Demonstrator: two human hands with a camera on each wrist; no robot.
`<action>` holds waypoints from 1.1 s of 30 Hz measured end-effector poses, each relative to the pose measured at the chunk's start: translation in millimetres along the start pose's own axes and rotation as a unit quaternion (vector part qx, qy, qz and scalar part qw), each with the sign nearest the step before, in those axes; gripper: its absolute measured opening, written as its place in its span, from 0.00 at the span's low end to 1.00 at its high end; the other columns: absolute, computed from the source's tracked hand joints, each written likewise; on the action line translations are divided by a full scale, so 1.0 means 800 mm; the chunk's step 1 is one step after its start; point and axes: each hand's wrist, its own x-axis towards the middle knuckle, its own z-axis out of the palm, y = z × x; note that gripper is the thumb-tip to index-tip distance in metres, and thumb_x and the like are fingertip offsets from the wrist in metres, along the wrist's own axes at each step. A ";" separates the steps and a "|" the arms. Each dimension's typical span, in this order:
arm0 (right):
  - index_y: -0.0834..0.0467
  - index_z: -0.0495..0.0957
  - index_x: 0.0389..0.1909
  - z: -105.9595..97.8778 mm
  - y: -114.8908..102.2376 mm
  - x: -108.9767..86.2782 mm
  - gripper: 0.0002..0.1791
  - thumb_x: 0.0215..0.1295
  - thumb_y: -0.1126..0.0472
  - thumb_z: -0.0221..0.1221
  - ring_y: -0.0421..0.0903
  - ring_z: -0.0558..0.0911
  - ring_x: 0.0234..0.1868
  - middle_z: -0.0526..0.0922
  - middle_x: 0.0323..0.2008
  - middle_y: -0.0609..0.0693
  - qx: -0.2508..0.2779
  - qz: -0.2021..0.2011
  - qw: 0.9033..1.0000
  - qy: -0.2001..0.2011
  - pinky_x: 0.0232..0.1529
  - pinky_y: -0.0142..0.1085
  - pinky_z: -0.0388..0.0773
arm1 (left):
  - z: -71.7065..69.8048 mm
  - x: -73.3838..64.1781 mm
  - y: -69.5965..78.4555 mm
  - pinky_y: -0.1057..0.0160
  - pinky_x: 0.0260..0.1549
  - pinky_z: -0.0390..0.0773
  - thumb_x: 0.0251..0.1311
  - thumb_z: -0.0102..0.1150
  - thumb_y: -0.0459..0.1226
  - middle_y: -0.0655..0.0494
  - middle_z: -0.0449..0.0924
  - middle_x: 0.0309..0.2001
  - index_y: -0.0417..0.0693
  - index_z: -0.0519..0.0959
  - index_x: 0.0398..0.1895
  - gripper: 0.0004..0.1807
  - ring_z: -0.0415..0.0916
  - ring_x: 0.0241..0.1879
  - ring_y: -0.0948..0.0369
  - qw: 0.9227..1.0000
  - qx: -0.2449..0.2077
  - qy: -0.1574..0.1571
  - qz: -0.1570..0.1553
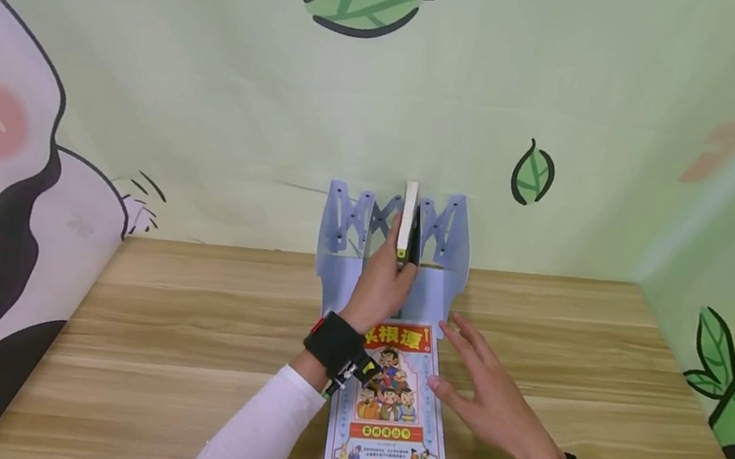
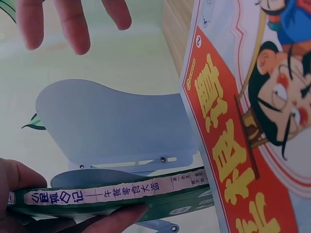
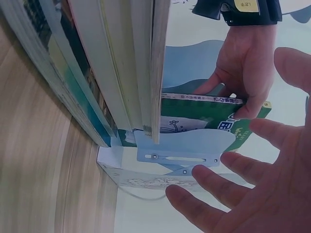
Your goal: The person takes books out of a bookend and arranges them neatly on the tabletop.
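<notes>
A slim green book [image 3: 194, 112] with a pale lettered spine stands upright in a light-blue folding book rack [image 1: 456, 249]. My left hand [image 1: 384, 286] grips it between thumb and fingers, as the left wrist view also shows along the spine. In front of the rack lies a stack of books, the top one [image 1: 391, 406] having a red-and-yellow title and cartoon figures on its cover. To the right of that stack, my right hand [image 1: 492, 399] is held with fingers spread, its fingertips by the stack's right edge and nothing in its grasp.
All of this is on a wood-grain table [image 1: 209, 333]. Behind it hangs a pale green cloth backdrop [image 1: 218, 72] with leaf and panda drawings. The stack's far end comes right up to the rack's front.
</notes>
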 end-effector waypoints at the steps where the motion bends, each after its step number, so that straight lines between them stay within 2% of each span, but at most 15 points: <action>1: 0.50 0.54 0.77 0.000 0.000 0.000 0.40 0.69 0.47 0.59 0.65 0.60 0.73 0.51 0.78 0.58 -0.001 -0.001 1.000 0.001 0.60 0.64 0.70 | -0.001 0.000 0.000 0.64 0.12 0.66 0.72 0.44 0.35 0.42 0.79 0.28 0.63 0.31 0.79 0.43 0.62 0.12 0.61 1.000 -0.001 0.001 -0.003; 8: 0.50 0.54 0.77 0.000 0.001 -0.001 0.39 0.69 0.48 0.59 0.66 0.61 0.73 0.51 0.78 0.58 -0.001 -0.004 1.000 0.004 0.60 0.65 0.70 | 0.000 0.000 0.004 0.64 0.10 0.65 0.72 0.43 0.34 0.43 0.77 0.23 0.64 0.32 0.79 0.42 0.62 0.11 0.61 1.000 -0.010 0.012 0.008; 17: 0.48 0.52 0.78 -0.003 -0.002 0.002 0.40 0.70 0.48 0.58 0.66 0.61 0.72 0.50 0.78 0.57 -0.001 -0.002 1.000 0.010 0.59 0.66 0.69 | -0.005 -0.003 0.013 0.64 0.09 0.66 0.71 0.44 0.33 0.46 0.78 0.27 0.64 0.33 0.79 0.43 0.63 0.12 0.61 0.999 -0.018 0.034 0.024; 25: 0.51 0.50 0.78 -0.025 -0.013 0.008 0.42 0.69 0.50 0.59 0.67 0.59 0.73 0.49 0.78 0.58 0.003 -0.001 1.000 0.011 0.61 0.67 0.66 | -0.006 -0.004 0.018 0.66 0.10 0.65 0.70 0.45 0.33 0.46 0.77 0.30 0.57 0.35 0.80 0.42 0.63 0.12 0.63 0.999 0.001 0.037 0.036; 29: 0.49 0.49 0.78 -0.040 -0.016 0.016 0.43 0.68 0.51 0.60 0.66 0.59 0.73 0.49 0.78 0.56 -0.004 -0.015 1.000 0.023 0.63 0.67 0.65 | -0.007 -0.004 0.021 0.66 0.09 0.64 0.70 0.45 0.32 0.47 0.76 0.26 0.59 0.35 0.80 0.43 0.61 0.11 0.63 0.998 0.004 0.043 0.042; 33: 0.48 0.48 0.78 -0.054 -0.018 0.022 0.44 0.67 0.52 0.61 0.65 0.59 0.74 0.51 0.77 0.56 -0.012 -0.025 0.999 0.034 0.64 0.67 0.64 | -0.011 -0.004 0.024 0.66 0.08 0.63 0.70 0.46 0.32 0.48 0.75 0.24 0.56 0.36 0.80 0.42 0.60 0.10 0.63 0.998 0.004 0.049 0.048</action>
